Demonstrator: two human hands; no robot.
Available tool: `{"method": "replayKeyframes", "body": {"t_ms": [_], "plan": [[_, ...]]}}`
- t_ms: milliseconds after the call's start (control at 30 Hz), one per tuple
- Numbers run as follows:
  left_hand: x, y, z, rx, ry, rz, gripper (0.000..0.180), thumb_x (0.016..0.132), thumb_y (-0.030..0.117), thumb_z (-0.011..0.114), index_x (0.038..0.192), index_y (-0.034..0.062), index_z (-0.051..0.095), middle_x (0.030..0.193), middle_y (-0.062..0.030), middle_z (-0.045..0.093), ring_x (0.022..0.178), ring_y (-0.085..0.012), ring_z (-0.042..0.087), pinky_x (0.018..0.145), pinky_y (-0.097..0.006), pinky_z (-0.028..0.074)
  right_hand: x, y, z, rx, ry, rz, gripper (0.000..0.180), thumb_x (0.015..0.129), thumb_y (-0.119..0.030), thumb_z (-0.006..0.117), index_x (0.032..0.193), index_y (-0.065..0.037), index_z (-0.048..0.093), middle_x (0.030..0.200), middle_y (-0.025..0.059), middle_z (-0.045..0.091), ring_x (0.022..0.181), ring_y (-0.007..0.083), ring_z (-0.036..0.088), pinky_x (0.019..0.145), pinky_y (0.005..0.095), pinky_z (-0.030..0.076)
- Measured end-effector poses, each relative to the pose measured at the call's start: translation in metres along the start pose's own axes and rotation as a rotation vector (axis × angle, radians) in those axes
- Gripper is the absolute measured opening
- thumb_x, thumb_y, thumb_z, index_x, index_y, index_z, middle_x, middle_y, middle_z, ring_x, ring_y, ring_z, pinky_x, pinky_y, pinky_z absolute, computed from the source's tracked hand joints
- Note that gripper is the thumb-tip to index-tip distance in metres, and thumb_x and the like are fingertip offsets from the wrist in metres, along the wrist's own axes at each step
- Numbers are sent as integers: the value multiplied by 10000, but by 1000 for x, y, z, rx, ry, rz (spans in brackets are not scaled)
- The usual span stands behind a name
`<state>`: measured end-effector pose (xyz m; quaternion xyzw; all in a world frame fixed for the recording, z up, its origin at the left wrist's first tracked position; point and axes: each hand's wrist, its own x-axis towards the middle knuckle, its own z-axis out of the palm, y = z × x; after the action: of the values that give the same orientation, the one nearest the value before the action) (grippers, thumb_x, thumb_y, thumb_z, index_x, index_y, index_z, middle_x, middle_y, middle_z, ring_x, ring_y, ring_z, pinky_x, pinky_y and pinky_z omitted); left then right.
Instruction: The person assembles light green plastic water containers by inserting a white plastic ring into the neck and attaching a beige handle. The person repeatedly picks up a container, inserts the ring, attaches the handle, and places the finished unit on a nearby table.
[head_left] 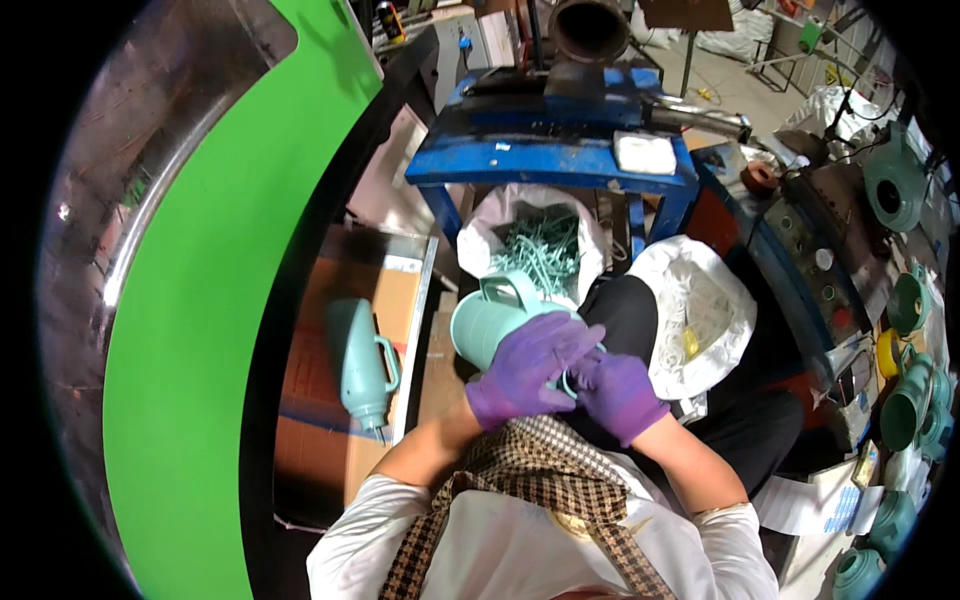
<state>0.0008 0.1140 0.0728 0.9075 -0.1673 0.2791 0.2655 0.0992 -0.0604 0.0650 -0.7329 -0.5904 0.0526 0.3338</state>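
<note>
A teal plastic jug-like body with a loop handle [487, 325] lies tilted over my lap, its wide end toward the left. My left hand [530, 372], in a purple glove, is wrapped over its narrower end. Close beside it, my right hand [620, 397], also gloved in purple, is closed with the fingers drawn together at that end. A thin teal curved edge shows between the two hands. What the right fingers pinch is hidden. Another teal jug-like body [362, 365] with a handle and narrow neck lies on cardboard in a box to the left.
Ahead, a white sack [484, 222] holds teal plastic scraps, before a blue metal bench [520, 158]. Another white sack [740, 335] with pale scraps stands right of my knee. A bright green machine panel [190, 290] curves along the left. Several teal parts [908, 405] line the far right.
</note>
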Motion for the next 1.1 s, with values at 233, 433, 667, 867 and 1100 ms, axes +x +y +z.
{"method": "replayKeyframes", "body": {"t_ms": [233, 433, 667, 867, 1100], "plan": [[-3, 14, -5, 133, -35, 121, 786, 674, 383, 818, 1361, 86, 577, 1255, -143, 630, 1142, -387, 611, 1042, -508, 452, -15, -18, -9, 183, 49, -132, 479, 767, 9, 562, 1246, -10, 568, 941, 229, 637, 881, 444, 613, 786, 477, 527], [-17, 2, -53, 324, 626, -248, 691, 783, 203, 802, 1407, 92, 530, 1245, -97, 615, 1107, -274, 600, 945, -423, 486, -41, -35, -36, 781, 268, -183, 369, 730, 92, 527, 1001, -20, 750, 988, 119, 735, 1022, 277, 694, 910, 372, 552], [-78, -76, -97, -1478, 718, -909, 378, 979, 364, 548, 1269, 126, 501, 1092, -60, 625, 969, -165, 635, 718, -315, 569, -66, 38, -48, 550, 762, -65, 306, 725, 55, 518, 929, 4, 740, 891, 156, 722, 827, 257, 698, 770, 339, 552], [15, -115, -35, -538, 723, -607, 285, 954, 162, 594, 1223, 120, 508, 1062, -97, 599, 866, -231, 589, 737, -306, 541, -79, 72, -22, 580, 774, 67, 255, 761, 59, 541, 903, 4, 745, 868, 137, 726, 800, 238, 704, 744, 326, 552], [185, -130, -38, -553, 509, -299, 409, 878, 92, 724, 1199, 22, 479, 1052, -107, 645, 921, -168, 644, 807, -310, 528, -79, 71, -22, 342, 719, -104, 282, 731, 57, 619, 942, -74, 753, 884, 89, 742, 794, 279, 705, 737, 361, 565]]}}
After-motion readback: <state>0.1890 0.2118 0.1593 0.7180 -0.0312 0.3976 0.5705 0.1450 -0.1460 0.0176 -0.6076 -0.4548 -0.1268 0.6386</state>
